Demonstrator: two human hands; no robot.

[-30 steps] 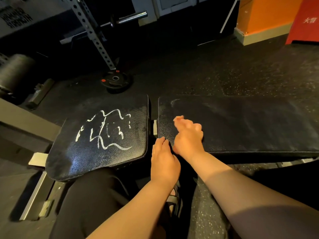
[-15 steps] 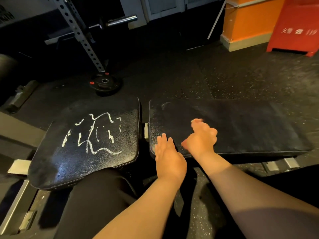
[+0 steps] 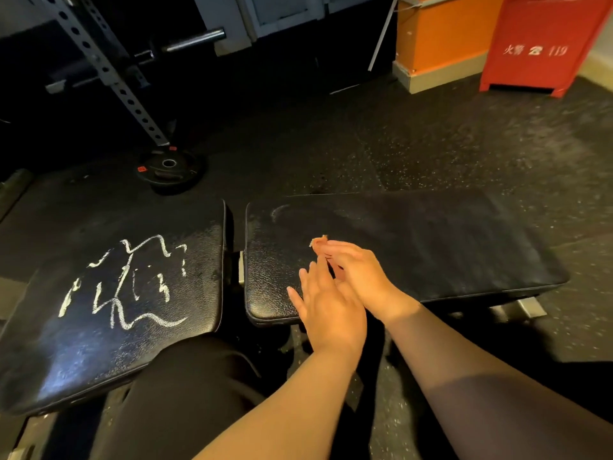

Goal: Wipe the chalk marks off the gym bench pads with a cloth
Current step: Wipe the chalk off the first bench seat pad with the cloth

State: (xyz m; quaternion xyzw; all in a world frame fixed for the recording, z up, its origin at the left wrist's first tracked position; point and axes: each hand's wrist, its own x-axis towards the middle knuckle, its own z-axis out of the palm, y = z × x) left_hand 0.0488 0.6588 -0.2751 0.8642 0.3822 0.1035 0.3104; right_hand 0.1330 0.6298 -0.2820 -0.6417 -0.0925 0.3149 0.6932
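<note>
Both hands over the right pad (image 3: 431, 247), near its front-left corner, palms turned toward each other and touching.

Left hand (image 3: 326, 313): flat, fingers straight and slightly spread, holding nothing, just above the pad's front edge.

Right hand (image 3: 360, 273): fingers stretched forward and left, laid across my left fingertips. Motion-blurred. There's a small tan bit (image 3: 320, 241) at the tips; can't tell if it's a scrap of something or just a fingertip, so can't tell whether this hand is pinching anything.

Right pad: black and mostly clean, with a faint curved smear (image 3: 278, 210) by its back-left corner and a dull haze along the top.

Left pad (image 3: 83, 360): white chalk marks (image 3: 123, 277) scribbled across the middle, running toward its right edge. The front edge is glossy. A narrow gap separates the two pads, with a bit of metal frame showing in it.

My leg (image 3: 185, 403), in black trousers, presses against the left pad's front-right corner.

On the dark speckled floor (image 3: 365, 144) behind the pads: a weight plate (image 3: 169, 169) lies flat beyond the left pad's back edge, at the foot of a slanted perforated rack post (image 3: 109, 74). A barbell end (image 3: 195, 39) sits further back. An orange column (image 3: 438, 31) and a red cabinet (image 3: 544, 44) stand at the far right.
</note>
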